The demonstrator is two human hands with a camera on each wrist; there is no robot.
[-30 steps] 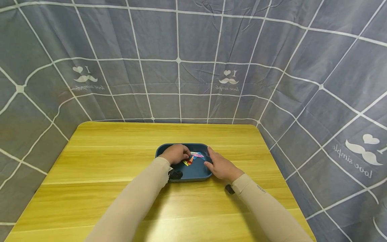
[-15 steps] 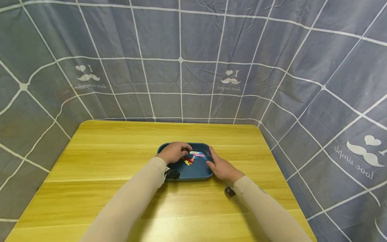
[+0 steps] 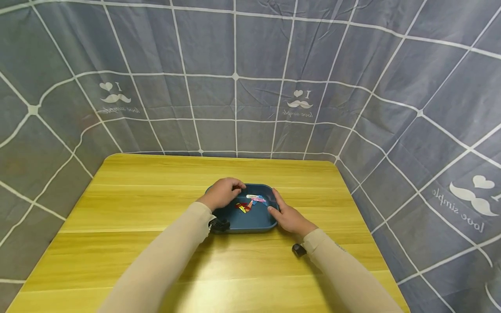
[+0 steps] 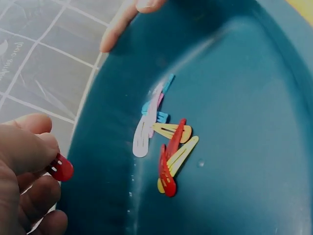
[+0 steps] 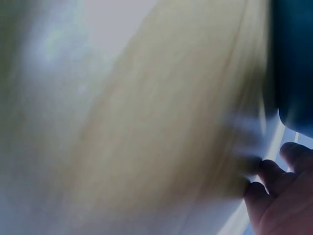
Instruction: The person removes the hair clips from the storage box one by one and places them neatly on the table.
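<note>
Two hands are working at the blue tray (image 3: 250,221) in the middle of the bench (image 3: 137,204). The left hand (image 3: 222,192) is lifting away from the tray's far-left corner, now pinching a red hair clip (image 4: 60,167) it has just picked out. The right hand (image 3: 287,215), fingers relaxed, is steadying the tray's right rim. Remaining clips (image 4: 164,142) are lying loose in the tray, so the picking looks underway.

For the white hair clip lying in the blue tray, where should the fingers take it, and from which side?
Probably from above, pinching the white hair clip across its rounded wide end: it lies flat in the tray, and that end is free, while its narrow end sits among the blue clips.
</note>
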